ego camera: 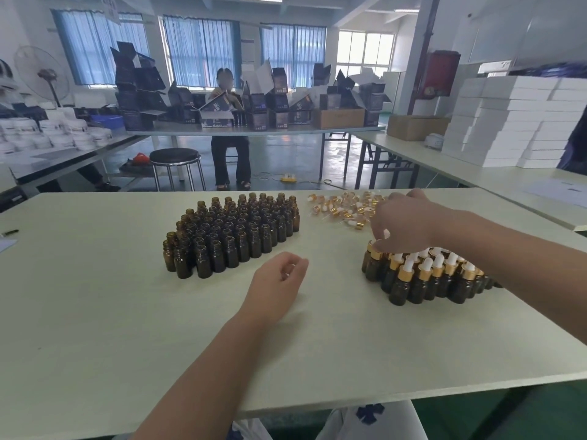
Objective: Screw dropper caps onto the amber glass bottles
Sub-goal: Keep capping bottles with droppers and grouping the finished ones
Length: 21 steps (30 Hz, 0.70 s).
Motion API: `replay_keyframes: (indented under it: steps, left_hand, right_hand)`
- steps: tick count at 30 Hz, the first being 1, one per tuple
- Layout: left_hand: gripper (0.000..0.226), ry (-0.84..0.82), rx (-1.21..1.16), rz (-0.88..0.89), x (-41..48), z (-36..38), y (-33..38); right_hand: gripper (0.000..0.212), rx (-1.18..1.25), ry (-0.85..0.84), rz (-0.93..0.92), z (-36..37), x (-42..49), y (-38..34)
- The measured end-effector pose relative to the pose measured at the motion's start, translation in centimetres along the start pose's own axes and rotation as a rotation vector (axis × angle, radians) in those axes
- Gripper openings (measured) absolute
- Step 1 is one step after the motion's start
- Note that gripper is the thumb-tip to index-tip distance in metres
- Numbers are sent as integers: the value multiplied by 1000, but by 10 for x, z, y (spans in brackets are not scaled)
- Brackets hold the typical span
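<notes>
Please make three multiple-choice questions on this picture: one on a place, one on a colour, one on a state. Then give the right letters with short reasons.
1. Where do the loose dropper caps lie?
A. Right of the open bottles, beyond the capped bottles
B. Left of the open bottles
C. At the near edge
2. What colour are the cap collars?
A. Silver
B. Gold
C. Black
3. What does the left hand hold?
A. Bottle
B. Cap
C. Nothing

1 A: the pile lies there, by the far edge.
2 B: gold under white bulbs.
3 C: its curled fingers are empty.
</notes>
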State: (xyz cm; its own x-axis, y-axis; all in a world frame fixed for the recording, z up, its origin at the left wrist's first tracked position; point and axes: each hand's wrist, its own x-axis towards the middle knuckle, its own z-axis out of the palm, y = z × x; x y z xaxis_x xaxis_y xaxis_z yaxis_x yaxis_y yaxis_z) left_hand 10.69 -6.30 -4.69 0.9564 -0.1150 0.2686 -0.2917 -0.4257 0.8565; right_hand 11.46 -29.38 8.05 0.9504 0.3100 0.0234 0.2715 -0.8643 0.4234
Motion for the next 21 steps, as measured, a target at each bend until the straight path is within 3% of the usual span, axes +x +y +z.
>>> replay_keyframes:
  steps: [4, 9, 12, 15, 18, 21]
  left_hand:
    - [25, 80, -80, -26, 0, -2, 2]
    - [54, 438, -337, -102, 0, -10, 7]
    - [63, 675, -555, -150, 2, -20, 11]
    - [66, 839, -685, -271, 5, -26, 14]
    - [69, 940, -763, -349, 8, -30, 12]
    - [68, 1005, -830, -391, 11, -34, 7]
  right_hand:
    - [32, -22, -2, -6, 5, 2, -2]
    - [35, -14, -43, -1, 3, 5, -3]
    - [42, 176, 31, 17, -1, 14, 3]
    - [32, 407, 121, 49, -1, 38, 13]
    - [27, 449, 10, 72, 9, 69, 18]
    - [37, 363, -185, 98, 20, 91, 15]
